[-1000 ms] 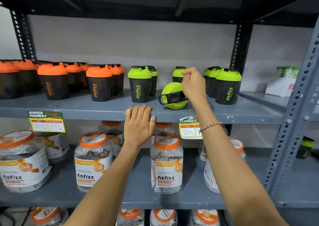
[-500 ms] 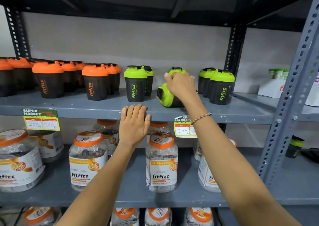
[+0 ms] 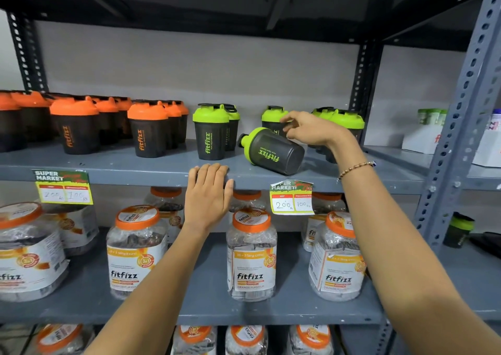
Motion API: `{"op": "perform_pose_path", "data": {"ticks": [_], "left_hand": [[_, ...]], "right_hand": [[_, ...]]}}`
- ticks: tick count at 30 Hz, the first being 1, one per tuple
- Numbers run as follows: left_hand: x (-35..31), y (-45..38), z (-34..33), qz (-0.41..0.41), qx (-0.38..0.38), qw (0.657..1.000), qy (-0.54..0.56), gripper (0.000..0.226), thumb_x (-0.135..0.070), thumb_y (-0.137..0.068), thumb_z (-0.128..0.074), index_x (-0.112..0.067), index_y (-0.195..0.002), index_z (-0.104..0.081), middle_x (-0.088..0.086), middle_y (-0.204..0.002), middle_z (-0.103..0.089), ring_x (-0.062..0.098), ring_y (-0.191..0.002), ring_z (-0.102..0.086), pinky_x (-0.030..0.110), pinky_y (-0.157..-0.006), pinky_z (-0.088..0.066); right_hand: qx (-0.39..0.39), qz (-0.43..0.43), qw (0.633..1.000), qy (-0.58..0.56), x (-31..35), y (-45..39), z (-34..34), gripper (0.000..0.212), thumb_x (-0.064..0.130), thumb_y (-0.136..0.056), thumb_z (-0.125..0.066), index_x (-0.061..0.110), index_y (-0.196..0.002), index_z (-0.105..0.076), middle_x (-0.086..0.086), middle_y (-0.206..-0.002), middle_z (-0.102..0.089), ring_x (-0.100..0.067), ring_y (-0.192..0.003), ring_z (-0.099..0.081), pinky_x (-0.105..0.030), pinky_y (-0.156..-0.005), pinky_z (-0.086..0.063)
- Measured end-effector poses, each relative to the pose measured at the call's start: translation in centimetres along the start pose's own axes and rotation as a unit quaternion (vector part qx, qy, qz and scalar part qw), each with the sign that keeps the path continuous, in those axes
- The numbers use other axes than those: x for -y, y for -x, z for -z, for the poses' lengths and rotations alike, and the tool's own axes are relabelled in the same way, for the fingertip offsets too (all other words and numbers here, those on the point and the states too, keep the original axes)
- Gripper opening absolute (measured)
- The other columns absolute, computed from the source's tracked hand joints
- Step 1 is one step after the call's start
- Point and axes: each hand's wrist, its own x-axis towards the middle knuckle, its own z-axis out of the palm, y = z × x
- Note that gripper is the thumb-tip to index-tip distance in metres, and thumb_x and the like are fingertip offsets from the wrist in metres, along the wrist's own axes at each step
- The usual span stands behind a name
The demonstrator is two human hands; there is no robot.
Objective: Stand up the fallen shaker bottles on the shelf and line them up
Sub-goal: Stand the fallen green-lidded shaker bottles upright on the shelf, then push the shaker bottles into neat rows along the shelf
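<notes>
**Green-lidded shaker still down: one bottle left to right**

Green lid, dark smoked body: one fallen shaker bottle (image 3: pixel 273 151) lies on its side on the shelf (image 3: pixel 122 167), lid pointing toward the left hand's side, base toward the right wrist. It sits directly under the right hand (image 3: pixel 309 131) and just beyond and to the right of the left hand (image 3: pixel 208 192).

Hands:
- Right hand hovers over the bottle's upper side, fingers loosely spread and curled, holding nothing. Whether the fingertips touch the body I cannot tell; no closed grip is visible.
- Left hand lies flat, fingers together, on the front edge of the shelf, holding nothing. Judged as a brace.

Done, as far as visible:
- Orange-lidded shakers (image 3: pixel 147 129), out past the left hand, all upright in rows.
- Upright green shaker (image 3: pixel 211 132) just beyond the left hand's fingertips, another close behind it.
- One more green shaker (image 3: pixel 272 118) stands behind the right fingertips; a green cluster (image 3: pixel 347 120) stands beyond the right wrist.

Left, by my judgement:
- Stand the fallen bottle up.
- Set it in the gap between the green shaker by the left hand and the cluster by the right wrist, front faces aligned.
- No other fallen bottle seen on this shelf; task looks near its end.
</notes>
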Motion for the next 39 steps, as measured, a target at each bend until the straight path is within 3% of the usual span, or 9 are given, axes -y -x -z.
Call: {"op": "perform_pose_path", "data": {"ticks": [4,6,10,13,16,18,21,29,39], "left_hand": [[0.1,0.1,0.0,0.003,0.003,1.000,0.001,0.040,-0.034,-0.096,-0.035,-0.008,-0.112,-0.060,0.010,-0.110,-0.063,0.028,-0.101,-0.057,0.041,-0.098,-0.033],[0.0,0.0,0.1,0.003,0.005,1.000,0.001,0.040,-0.034,-0.096,-0.035,-0.008,-0.112,-0.060,0.010,-0.111,-0.064,0.028,-0.101,-0.057,0.041,-0.098,-0.033],[0.0,0.0,0.2,0.007,0.015,1.000,0.006,0.041,-0.035,-0.096,-0.034,-0.008,-0.113,-0.060,0.010,-0.111,-0.064,0.028,-0.102,-0.058,0.043,-0.098,-0.037],[0.1,0.0,0.2,0.005,0.015,1.000,0.004,0.041,-0.035,-0.096,-0.034,-0.008,-0.113,-0.060,0.010,-0.112,-0.064,0.028,-0.102,-0.058,0.043,-0.098,-0.037],[0.1,0.0,0.0,-0.001,0.002,1.000,0.006,0.040,-0.034,-0.096,-0.035,-0.008,-0.112,-0.060,0.010,-0.110,-0.063,0.028,-0.101,-0.057,0.041,-0.097,-0.034],[0.1,0.0,-0.1,0.000,0.001,1.000,0.006,0.039,-0.034,-0.096,-0.035,-0.008,-0.112,-0.060,0.010,-0.111,-0.063,0.028,-0.101,-0.057,0.041,-0.097,-0.034],[0.3,0.1,-0.3,0.000,0.005,1.000,0.007,0.040,-0.034,-0.096,-0.035,-0.008,-0.113,-0.060,0.010,-0.112,-0.063,0.028,-0.102,-0.057,0.041,-0.098,-0.033],[0.5,0.1,-0.8,-0.011,-0.016,1.000,0.006,0.038,-0.034,-0.096,-0.034,-0.009,-0.113,-0.058,0.009,-0.111,-0.063,0.027,-0.101,-0.056,0.040,-0.097,-0.032],[0.5,0.1,-0.7,-0.021,-0.026,0.999,0.023,0.039,-0.034,-0.096,-0.035,-0.009,-0.112,-0.060,0.008,-0.110,-0.064,0.026,-0.099,-0.057,0.039,-0.097,-0.032]], "right_hand": [[0.081,-0.027,0.995,0.060,0.5,0.1,0.0,0.071,0.058,-0.083,-0.056,0.007,-0.132,-0.048,-0.010,-0.132,-0.055,-0.027,-0.117,-0.055,-0.041,-0.096,-0.047],[0.150,-0.076,0.980,0.107,0.4,0.1,-0.1,0.084,0.059,-0.073,-0.068,0.005,-0.133,-0.043,-0.011,-0.128,-0.054,-0.029,-0.113,-0.056,-0.037,-0.086,-0.052],[0.146,-0.089,0.982,0.080,-0.1,-0.5,-0.3,0.061,0.048,-0.064,-0.081,0.008,-0.104,-0.059,-0.003,-0.092,-0.063,-0.015,-0.080,-0.063,-0.023,-0.057,-0.050],[0.102,-0.120,0.983,-0.096,-1.5,-1.0,-0.5,0.038,0.036,-0.059,-0.086,0.011,-0.080,-0.066,0.003,-0.058,-0.069,-0.008,-0.050,-0.065,-0.019,-0.053,-0.054],[0.087,-0.155,0.923,-0.340,-3.4,-1.2,-2.1,0.043,0.026,-0.063,-0.085,0.008,-0.097,-0.064,-0.005,-0.083,-0.072,-0.014,-0.073,-0.071,-0.034,-0.081,-0.059],[0.065,-0.152,0.856,-0.489,-4.1,-1.3,-3.7,0.056,0.027,-0.066,-0.083,0.005,-0.112,-0.059,-0.013,-0.108,-0.066,-0.024,-0.101,-0.066,-0.039,-0.085,-0.058],[0.043,-0.120,0.774,-0.621,-4.5,-1.7,-5.6,0.055,0.021,-0.068,-0.081,0.003,-0.115,-0.058,-0.017,-0.115,-0.065,-0.025,-0.112,-0.061,-0.039,-0.090,-0.055],[-0.050,-0.127,0.913,-0.384,-3.1,-4.1,-7.3,0.064,0.002,-0.060,-0.086,0.001,-0.118,-0.059,-0.012,-0.115,-0.069,-0.026,-0.109,-0.063,-0.039,-0.098,-0.049],[-0.048,-0.147,0.958,-0.241,-3.4,-4.8,-8.4,0.061,0.016,-0.067,-0.084,0.007,-0.118,-0.054,-0.013,-0.114,-0.066,-0.029,-0.102,-0.061,-0.038,-0.081,-0.053]]}}
